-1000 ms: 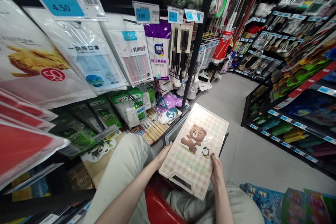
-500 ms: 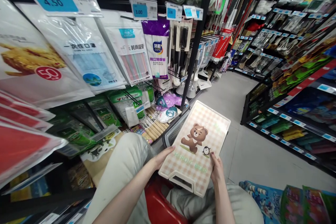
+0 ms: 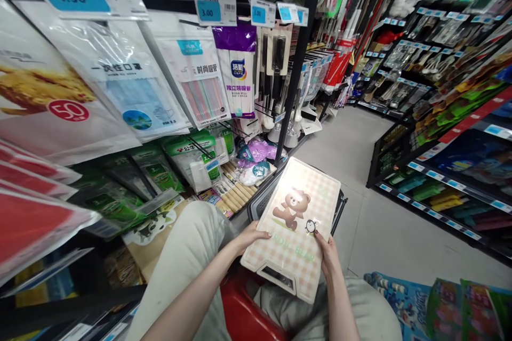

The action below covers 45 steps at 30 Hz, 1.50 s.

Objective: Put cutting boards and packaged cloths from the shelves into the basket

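Grey floor (image 3: 352, 149): extends beyond the person. Red seat (image 3: 248, 319): visible beneath the person. Grey basket (image 3: 260, 204): partly hidden behind the bear-print board (image 3: 294, 234), which is held tilted before the body. Left hand (image 3: 248, 238) and right hand (image 3: 328, 254): gripping the board's opposite long edges, thumbs on its face. Penguin print (image 3: 310, 226): beside the right thumb. Step, apparently: examining the board; turning it would call for a steady two-edged grip.
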Each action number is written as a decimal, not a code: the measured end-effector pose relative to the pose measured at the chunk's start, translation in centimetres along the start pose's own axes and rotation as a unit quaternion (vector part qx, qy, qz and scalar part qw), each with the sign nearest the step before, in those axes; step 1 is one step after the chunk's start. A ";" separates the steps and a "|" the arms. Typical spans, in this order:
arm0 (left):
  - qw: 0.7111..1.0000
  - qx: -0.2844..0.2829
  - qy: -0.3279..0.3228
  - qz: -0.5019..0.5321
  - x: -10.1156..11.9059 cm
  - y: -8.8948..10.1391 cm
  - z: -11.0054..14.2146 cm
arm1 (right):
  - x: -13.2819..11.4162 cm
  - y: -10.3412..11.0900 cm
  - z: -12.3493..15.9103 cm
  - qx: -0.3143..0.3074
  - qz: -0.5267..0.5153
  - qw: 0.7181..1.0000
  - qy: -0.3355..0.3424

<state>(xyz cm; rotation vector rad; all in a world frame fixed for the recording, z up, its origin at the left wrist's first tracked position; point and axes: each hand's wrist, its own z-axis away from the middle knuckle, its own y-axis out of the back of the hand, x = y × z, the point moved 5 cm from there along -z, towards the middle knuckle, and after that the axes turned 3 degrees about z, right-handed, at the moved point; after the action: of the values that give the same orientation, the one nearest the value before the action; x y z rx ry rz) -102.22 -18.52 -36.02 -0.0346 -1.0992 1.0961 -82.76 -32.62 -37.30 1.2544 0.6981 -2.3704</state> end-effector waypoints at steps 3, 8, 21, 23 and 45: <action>1.000 -0.002 0.003 -0.008 -0.2 0.2 -0.2 | 0.0 0.1 -0.1 0.004 0.005 1.000 -0.002; 1.000 -0.012 0.003 -0.021 -0.5 0.4 -0.6 | 0.1 0.2 -0.2 0.013 0.008 1.000 -0.001; 0.999 -0.009 0.006 -0.032 -0.8 0.8 -0.9 | 0.1 0.1 0.0 0.015 0.006 1.000 -0.016; 0.999 -0.018 -0.001 -0.028 -0.9 0.8 -1.0 | 0.1 0.0 0.1 0.014 0.004 1.000 -0.019; 0.999 -0.003 0.000 -0.035 -1.3 1.2 -1.3 | 0.9 0.4 -0.4 0.011 0.017 0.999 -0.027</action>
<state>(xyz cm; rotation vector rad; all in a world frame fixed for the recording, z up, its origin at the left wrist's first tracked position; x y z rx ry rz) -102.17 -18.20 -38.20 -0.0006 -1.0947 1.0305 -82.72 -32.79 -38.37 1.1980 0.6317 -2.3817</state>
